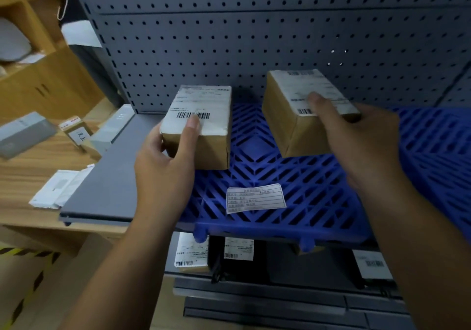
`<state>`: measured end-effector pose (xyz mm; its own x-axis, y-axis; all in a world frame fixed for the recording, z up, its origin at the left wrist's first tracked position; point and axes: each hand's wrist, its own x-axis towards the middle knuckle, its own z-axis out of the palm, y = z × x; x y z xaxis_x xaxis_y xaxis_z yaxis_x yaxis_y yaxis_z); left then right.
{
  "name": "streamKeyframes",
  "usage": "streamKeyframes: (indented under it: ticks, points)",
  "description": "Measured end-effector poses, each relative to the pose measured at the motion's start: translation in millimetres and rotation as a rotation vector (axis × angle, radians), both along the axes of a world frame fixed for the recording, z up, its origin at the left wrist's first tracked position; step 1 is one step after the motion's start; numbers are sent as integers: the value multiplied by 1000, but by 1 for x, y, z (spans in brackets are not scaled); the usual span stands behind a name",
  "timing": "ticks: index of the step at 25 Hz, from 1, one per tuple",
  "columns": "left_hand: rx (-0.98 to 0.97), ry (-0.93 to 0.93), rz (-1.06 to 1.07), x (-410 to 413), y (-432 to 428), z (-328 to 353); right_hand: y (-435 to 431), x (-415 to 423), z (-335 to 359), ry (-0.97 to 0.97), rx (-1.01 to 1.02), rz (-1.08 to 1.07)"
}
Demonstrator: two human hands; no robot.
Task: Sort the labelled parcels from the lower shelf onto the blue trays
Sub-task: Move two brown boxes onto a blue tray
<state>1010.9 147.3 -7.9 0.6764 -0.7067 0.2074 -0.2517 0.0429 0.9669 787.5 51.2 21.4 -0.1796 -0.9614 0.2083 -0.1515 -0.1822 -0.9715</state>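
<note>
While both of your arms reach over the grey shelf (107, 184), each hand grips a labelled cardboard parcel above the blue tray (293, 176). Your left hand (165, 166) is closed on the left parcel (201, 125) near the tray's left edge, thumb pressed on its barcode. Your right hand (356, 138) is closed on the right parcel (303, 110), tilted, toward the tray's back edge by the pegboard (254, 44). A paper label (255, 198) lies flat near the tray's front edge, between your wrists. More labelled parcels (191, 253) sit on the lower shelf beneath.
</note>
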Motion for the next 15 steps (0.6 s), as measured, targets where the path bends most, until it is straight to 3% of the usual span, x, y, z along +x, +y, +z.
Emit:
streamKeyframes:
  ticks: [6, 15]
  points:
    - [65, -64, -19, 6, -4, 0, 5, -2, -12, 294, 42, -24]
    - [81, -129, -59, 7, -5, -4, 9, -6, -11, 354, 128, 10]
